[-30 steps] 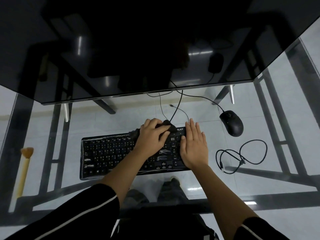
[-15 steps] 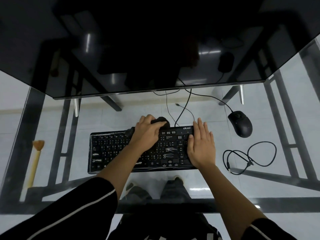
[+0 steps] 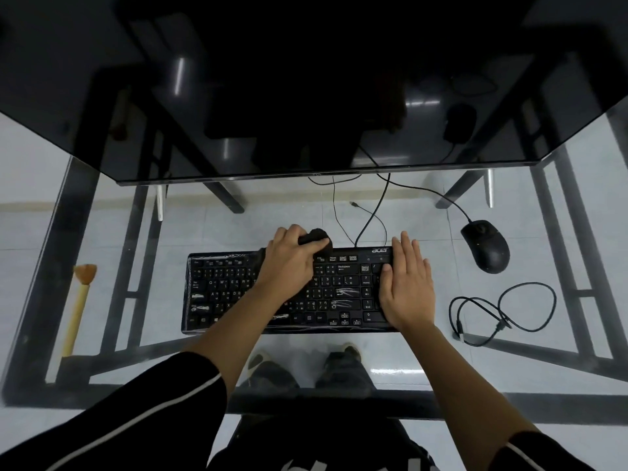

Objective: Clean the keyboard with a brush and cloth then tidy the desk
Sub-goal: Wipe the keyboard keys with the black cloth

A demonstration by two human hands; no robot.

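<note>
A large dark monitor (image 3: 306,79) filled the far side of the glass bench (image 3: 441,368), its switched-off screen showing dim reflections. On the right lay a black wired mouse (image 3: 485,246), its lead (image 3: 428,192) curving away under the monitor's lower edge. Nearer than the mouse, and apart from it, a loose black cable (image 3: 503,311) sprawled in a few open loops. A thin wire (image 3: 334,205) hung below the monitor's middle. Through the glass showed the black metal frame (image 3: 136,249), the pale tiled floor (image 3: 34,232), and a pair of shoes (image 3: 343,358) side by side.
</note>
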